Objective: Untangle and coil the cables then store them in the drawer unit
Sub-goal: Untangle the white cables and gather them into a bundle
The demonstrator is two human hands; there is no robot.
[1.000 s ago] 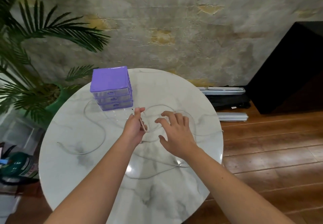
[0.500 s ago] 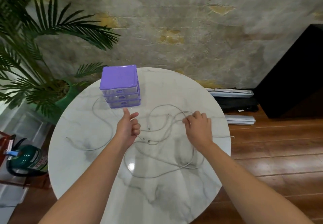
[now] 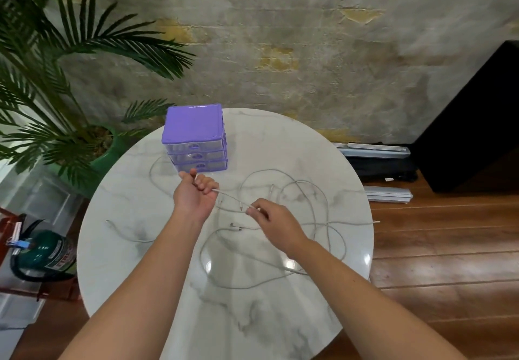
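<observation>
At the table's centre, both hands work one white cable: the left hand has its fingers curled round the strand near a plug end, and the right hand pinches the same strand between thumb and fingertips, so a short run stretches between them just above the marble. The other cables lie in loose overlapping loops from about two to five o'clock of the hands, with one tail trailing off the rim at three o'clock and another strand lying loose at nine o'clock. The purple drawer unit stands at twelve o'clock, just beyond the left hand, all three drawers looking closed. My worry is that pulling the stretched piece while loops cross it could cinch a knot tighter, or drag the overhanging tail and its neighbours off the edge. A sharp tug toward twelve o'clock might also knock the light drawer unit. Half a second ago the right hand lay knuckles-up on the tangle farther right; now it is nearer the left, and the strand is lifted.
</observation>
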